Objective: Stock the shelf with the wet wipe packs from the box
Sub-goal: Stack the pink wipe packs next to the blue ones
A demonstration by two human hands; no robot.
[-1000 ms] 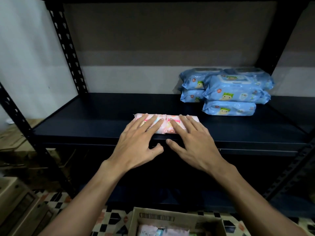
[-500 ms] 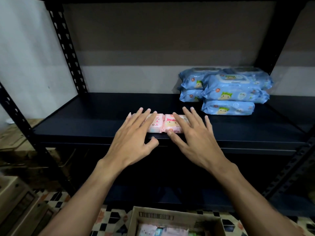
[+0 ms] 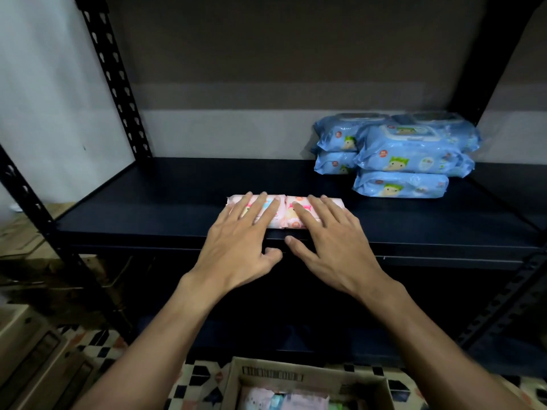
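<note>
Finding 1. 2 pink wet wipe packs lie flat, side by side, near the front edge of the dark shelf (image 3: 148, 208), about midway along its width. The left pink pack (image 3: 275, 220) and the right pink pack (image 3: 291, 218) touch along their short ends and form 1 row parallel to the shelf edge.

Finding 2. The left hand (image 3: 236, 250) lies palm down on the left pink pack, fingers straight and spread, the thumb hanging over the front lip of the shelf. It grips nothing. The right hand (image 3: 331, 247) lies the same way on the right pink pack, fingers straight and spread, thumb at the shelf lip, with nothing enclosed. The 2 thumbs are close together but apart.

Finding 3. A stack of blue packs (image 3: 408, 155) stands at the rear right of the same shelf, 2 layers high, well apart from the pink row.

Finding 4. The cardboard box (image 3: 296, 377) stands open on the patterned tile floor (image 3: 97, 347) below the forearms. More packs (image 3: 284, 400) in pink and pale colours show inside it; their number cannot be told.

Finding 5. A perforated black upright (image 3: 115, 75) carries the shelf at rear left. Brown cartons (image 3: 29, 350) sit on the floor at far left.
</note>
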